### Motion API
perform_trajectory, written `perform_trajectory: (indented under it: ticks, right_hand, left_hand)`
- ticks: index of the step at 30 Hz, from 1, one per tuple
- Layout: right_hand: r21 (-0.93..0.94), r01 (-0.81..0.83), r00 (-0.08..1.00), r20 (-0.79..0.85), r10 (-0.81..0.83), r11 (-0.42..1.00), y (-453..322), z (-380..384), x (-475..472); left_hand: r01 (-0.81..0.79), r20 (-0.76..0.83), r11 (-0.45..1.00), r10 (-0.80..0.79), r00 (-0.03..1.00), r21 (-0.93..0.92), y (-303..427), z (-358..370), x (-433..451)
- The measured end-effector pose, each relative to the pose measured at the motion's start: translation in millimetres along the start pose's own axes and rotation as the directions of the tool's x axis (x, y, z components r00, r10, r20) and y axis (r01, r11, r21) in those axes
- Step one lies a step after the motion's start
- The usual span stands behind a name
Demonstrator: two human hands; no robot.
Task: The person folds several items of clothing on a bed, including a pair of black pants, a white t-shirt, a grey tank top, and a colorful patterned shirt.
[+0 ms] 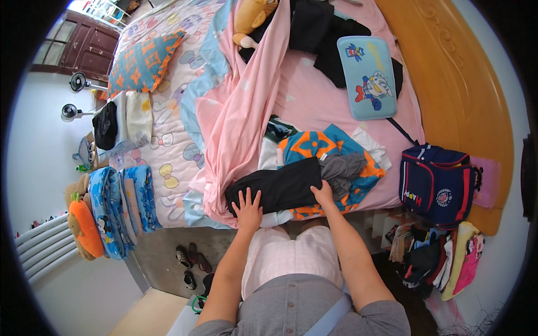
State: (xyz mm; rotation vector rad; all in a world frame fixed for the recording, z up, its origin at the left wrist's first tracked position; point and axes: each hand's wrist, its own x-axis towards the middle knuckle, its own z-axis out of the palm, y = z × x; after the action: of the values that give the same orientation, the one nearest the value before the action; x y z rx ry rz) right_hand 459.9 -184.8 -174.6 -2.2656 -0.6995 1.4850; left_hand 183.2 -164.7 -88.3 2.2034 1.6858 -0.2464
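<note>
A black folded garment (pixel 279 185) lies lengthwise near the front edge of the bed. My left hand (pixel 248 208) rests on its left end, palm down with fingers spread. At the right end, my right hand (pixel 323 195) grips the garment's edge, thumb on top; some of its fingers are hidden. Beyond that edge a crumpled grey garment (pixel 342 170) lies on a teal and orange patterned cushion (pixel 315 143). White cloth (pixel 372 145) shows past the cushion's far right side, and a dark green patterned cloth (pixel 279 128) sticks out behind it.
A pink blanket (pixel 248 105) is bunched left of the garment. Farther back lie a light-blue cartoon case (pixel 367 77) and black clothes (pixel 309 27). A navy school bag (pixel 437 185) stands by the wooden headboard (pixel 458 84). Folded blue quilts (pixel 111 210) sit at the left corner.
</note>
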Motion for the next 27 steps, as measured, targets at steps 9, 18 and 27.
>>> perform_trajectory:
  ticks: [9,18,27]
  right_hand:
    - [-0.18,0.291,0.942,-0.117,-0.315,0.94,-8,-79,-9]
    - [-0.289,0.436,0.739,-0.426,-0.522,0.852,23,-184,-8]
    - [-0.159,0.424,0.781,-0.434,-0.449,0.892,35,-173,-18]
  left_hand:
    - [-0.042,0.018,0.999,0.042,0.999,0.014,38,12,10]
    - [-0.21,0.101,0.975,0.216,0.971,-0.067,96,33,24]
    - [-0.109,0.039,0.892,0.14,0.989,-0.439,100,48,17]
